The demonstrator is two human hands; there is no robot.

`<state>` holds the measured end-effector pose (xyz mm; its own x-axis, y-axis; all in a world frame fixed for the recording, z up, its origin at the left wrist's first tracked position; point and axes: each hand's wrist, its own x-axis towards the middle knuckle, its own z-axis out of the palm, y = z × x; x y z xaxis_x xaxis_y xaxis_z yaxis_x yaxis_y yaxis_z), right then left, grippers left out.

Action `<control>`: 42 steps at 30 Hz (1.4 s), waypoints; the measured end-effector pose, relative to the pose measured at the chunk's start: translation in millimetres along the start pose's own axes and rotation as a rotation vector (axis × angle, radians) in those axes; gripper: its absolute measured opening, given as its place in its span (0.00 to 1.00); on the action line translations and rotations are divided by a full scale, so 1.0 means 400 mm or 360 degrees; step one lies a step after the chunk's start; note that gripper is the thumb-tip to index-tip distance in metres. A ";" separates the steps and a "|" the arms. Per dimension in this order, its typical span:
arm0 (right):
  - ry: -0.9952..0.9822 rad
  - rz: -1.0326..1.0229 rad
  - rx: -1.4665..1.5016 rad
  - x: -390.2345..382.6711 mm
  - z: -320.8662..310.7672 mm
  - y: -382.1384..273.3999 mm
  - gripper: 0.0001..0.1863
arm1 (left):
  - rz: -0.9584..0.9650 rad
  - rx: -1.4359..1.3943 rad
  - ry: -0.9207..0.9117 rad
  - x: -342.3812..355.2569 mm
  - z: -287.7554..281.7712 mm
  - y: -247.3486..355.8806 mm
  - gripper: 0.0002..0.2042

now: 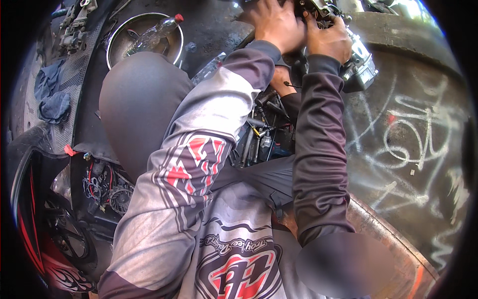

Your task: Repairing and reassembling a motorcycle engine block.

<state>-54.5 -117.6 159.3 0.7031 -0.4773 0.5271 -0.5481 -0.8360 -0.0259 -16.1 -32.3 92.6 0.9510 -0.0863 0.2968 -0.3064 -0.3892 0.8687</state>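
Observation:
At the upper edge, both of my hands are at a dark metal part with thin wires (324,21), partly cut off by the picture's rim. My left hand (279,26) lies back-up on its left side; its fingertips are blurred and partly out of the picture. My right hand (329,41) grips the part from the right, thumb and fingers curled around it. Just beneath and right of that hand sits a silvery cast-metal engine piece (362,67). What exactly my fingertips press on is hidden.
A round metal basin (110,44) holding a clear plastic bottle with a red cap (162,31) stands upper left. Hand tools (261,134) lie piled between my legs. Further left are a blue rag (51,94), tangled wires (102,184) and red-black motorcycle bodywork (37,224). Pale scrawls mark the right surface (418,134).

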 end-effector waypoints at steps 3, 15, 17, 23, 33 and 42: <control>-0.0158 0.0120 -0.0017 0.014 -0.035 -0.032 0.39 | 0.0046 -0.0249 0.0084 0.000 0.006 -0.014 0.22; -0.0123 0.0030 0.0302 0.015 -0.048 -0.055 0.29 | 0.0222 0.0296 0.0050 -0.009 -0.002 -0.022 0.22; -0.0016 0.0067 0.0196 0.012 -0.051 -0.066 0.29 | 0.0154 0.0173 -0.0050 -0.007 -0.013 -0.020 0.21; -0.0027 0.0271 0.0010 0.023 -0.049 -0.088 0.30 | 0.0319 0.0004 -0.0036 -0.013 -0.026 -0.045 0.22; -0.0288 -0.0237 0.0424 0.012 -0.039 0.026 0.24 | 0.0007 0.0054 -0.0418 0.016 -0.057 -0.001 0.26; -0.0649 0.0282 0.1564 -0.043 -0.003 0.035 0.19 | 0.0052 -0.0505 0.0184 0.038 -0.032 -0.055 0.13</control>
<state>-74.9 -120.9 150.9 0.8469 -0.5154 0.1307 -0.1811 -0.5107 -0.8405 4.7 -13.1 83.2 0.9352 0.0177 0.3536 -0.3511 -0.0813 0.9328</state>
